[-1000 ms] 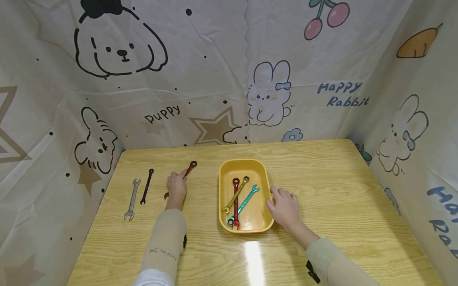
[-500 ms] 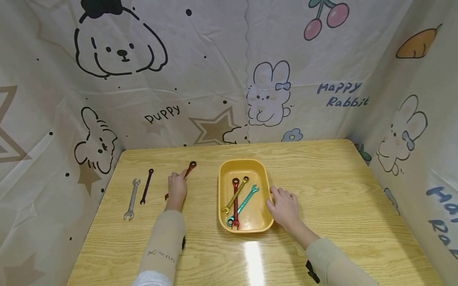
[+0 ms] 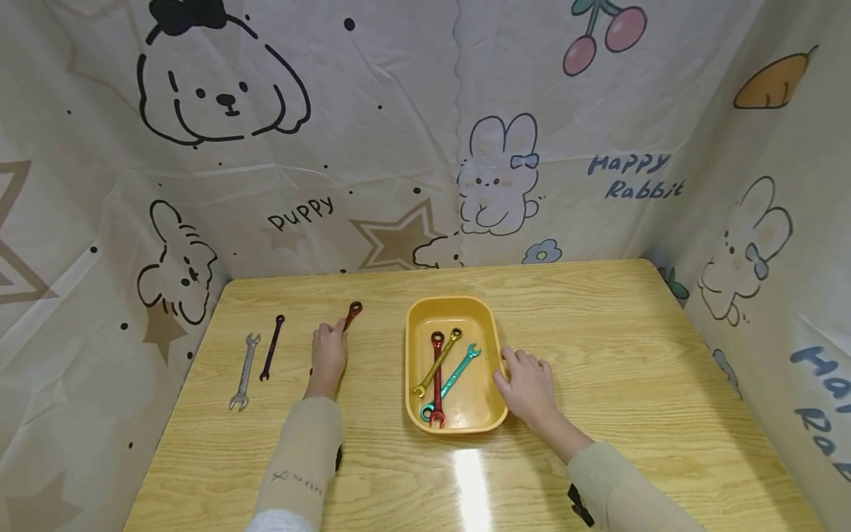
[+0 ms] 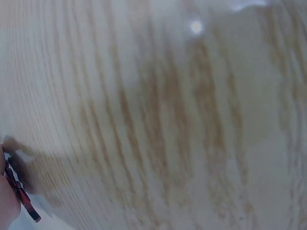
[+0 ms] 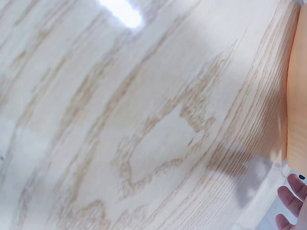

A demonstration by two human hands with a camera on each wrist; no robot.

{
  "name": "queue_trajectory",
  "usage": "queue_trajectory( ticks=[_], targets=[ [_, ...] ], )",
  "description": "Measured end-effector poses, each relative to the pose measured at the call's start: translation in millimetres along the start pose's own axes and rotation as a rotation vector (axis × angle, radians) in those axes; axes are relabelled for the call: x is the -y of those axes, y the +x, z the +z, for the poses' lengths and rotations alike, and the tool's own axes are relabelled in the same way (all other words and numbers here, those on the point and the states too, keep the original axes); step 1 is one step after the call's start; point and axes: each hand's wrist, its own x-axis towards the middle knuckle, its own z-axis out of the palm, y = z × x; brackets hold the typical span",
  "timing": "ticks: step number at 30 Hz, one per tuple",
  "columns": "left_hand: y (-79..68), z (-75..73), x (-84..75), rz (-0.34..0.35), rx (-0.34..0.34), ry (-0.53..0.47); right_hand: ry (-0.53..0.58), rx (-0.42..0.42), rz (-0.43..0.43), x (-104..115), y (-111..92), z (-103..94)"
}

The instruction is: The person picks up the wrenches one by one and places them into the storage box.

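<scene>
My left hand (image 3: 329, 355) grips an orange-red combination wrench (image 3: 353, 313) near the middle of its shaft, left of the tray. The ring end sticks out past the fingers; most of the other end is hidden under the hand. In the left wrist view, part of this wrench (image 4: 21, 194) shows beside the hand at the edge. My right hand (image 3: 530, 380) rests against the right rim of a yellow tray (image 3: 485, 410), its fingers loosely bent. Inside the tray lie a red wrench (image 3: 437, 377), a gold wrench (image 3: 442, 358) and a teal wrench (image 3: 459, 377), overlapping one another.
On the table's left side lie a dark purple wrench (image 3: 272, 347) and a silver open-end wrench (image 3: 245, 373), side by side and apart. The wood-grain table (image 3: 598, 318) meets a printed cloth wall (image 3: 399, 170) at its back, with cloth at both sides too.
My left hand and the orange-red wrench have shifted very slightly toward me, and less of the wrench's near end shows. The right hand and the tray stay where they were.
</scene>
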Motion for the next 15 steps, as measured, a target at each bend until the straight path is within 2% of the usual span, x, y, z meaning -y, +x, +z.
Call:
queue_trajectory(
  ticks=[15],
  targets=[
    [-2.2,7.3,3.7,0.016,-0.017,0.011,-0.004,-0.01,-0.003,0.4,-0.3,0.7]
  ],
)
